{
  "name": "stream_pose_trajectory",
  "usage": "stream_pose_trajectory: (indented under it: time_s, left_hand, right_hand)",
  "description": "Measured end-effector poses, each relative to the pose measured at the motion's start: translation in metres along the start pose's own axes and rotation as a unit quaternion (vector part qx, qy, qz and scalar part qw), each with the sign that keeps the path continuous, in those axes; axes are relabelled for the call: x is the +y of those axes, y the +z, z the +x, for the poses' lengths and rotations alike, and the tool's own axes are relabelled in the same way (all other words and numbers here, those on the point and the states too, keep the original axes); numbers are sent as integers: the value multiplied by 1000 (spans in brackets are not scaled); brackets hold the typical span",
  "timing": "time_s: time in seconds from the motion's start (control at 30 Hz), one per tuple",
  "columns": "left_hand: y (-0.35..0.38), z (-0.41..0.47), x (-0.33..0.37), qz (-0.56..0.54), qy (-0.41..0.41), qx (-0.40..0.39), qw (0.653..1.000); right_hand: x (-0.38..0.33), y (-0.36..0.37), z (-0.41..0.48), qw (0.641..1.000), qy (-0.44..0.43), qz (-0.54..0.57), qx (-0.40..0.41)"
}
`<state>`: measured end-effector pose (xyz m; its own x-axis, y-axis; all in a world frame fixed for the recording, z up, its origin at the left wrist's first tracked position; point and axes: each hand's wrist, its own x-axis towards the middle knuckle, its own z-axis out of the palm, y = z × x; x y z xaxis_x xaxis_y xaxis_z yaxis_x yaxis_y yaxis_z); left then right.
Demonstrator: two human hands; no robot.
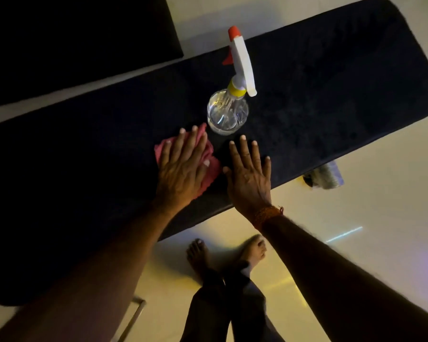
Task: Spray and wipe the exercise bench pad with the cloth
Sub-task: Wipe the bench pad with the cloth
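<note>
The long black bench pad [331, 95] runs across the view from lower left to upper right. A pink cloth [209, 176] lies on it near the front edge, pressed flat under my left hand [183, 166], whose fingers are spread over it. My right hand [250, 174] rests flat on the bare pad just to the right of the cloth, fingers apart, holding nothing. A clear spray bottle [229, 112] with a white and red trigger head stands upright on the pad just beyond both hands, touching neither.
A second black pad [72, 45] sits at the upper left, separated by a strip of pale floor. My bare feet [200, 255] stand on the glossy floor below the bench. A metal bench part [326, 176] shows under the right edge, a metal frame piece [134, 314] at the bottom.
</note>
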<state>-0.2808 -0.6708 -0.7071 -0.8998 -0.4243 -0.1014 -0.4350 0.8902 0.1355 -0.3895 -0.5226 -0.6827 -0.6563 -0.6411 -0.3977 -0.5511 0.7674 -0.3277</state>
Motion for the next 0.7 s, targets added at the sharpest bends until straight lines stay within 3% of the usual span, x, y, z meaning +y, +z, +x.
stream_pose_trajectory:
  time_s: [0.13,0.3,0.53,0.7]
  left_hand:
    - [-1,22,-2,3,-66,15,998]
    - [-2,-2,-2,26,21,-23,999]
    - [-5,53,-26,7,-24,-7,1000]
    - [-4,34,-36,17,81,-47,995]
  right_hand:
    - [2,5,0,1000,1,-3,14]
    - [-1,3,1,1000,8,2,7]
    - [-20,12,10,996,80,28,34]
    - [-51,19,15,989,133,60,32]
